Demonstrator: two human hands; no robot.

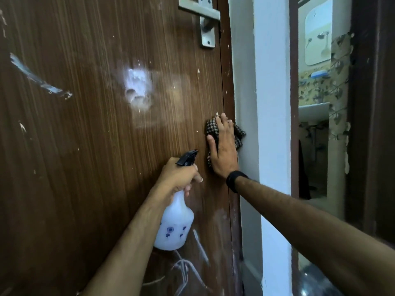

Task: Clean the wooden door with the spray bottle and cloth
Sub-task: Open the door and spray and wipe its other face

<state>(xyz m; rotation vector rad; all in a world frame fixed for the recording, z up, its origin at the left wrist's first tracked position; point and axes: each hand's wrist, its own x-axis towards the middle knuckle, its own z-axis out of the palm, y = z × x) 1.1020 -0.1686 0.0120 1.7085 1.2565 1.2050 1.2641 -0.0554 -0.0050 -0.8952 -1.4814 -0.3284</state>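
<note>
- We are looking at the wooden door (pixel 85 146), a dark brown sheet with fine upright grain, glossy enough to be throwing back a pale patch of light; white flecks, smears and looping scribbles are marking it (its left and lower parts are running out of view).
- We are seeing the left hand (pixel 177 178) curling round the neck of the spray bottle (pixel 174 225), fingers clamped under the black trigger head; the milky plastic body with small blue prints is hanging below the fist, close to the door, and we cannot tell whether it is touching.
- Above, a brushed metal handle (pixel 206 22) on its screwed plate is being cut off by the top edge.
- The right hand (pixel 223 150), fingers straight and spread, is pressing the cloth (pixel 213 130) flat against the door's right edge; the woven checked fabric is bunching out beside the fingers and is mostly hidden under the palm.
- A black band (pixel 234 180) is circling that wrist.
- A pale blue frame (pixel 275 124) is standing beside the door, and beyond it a white basin (pixel 313 112) is showing only in part.
</note>
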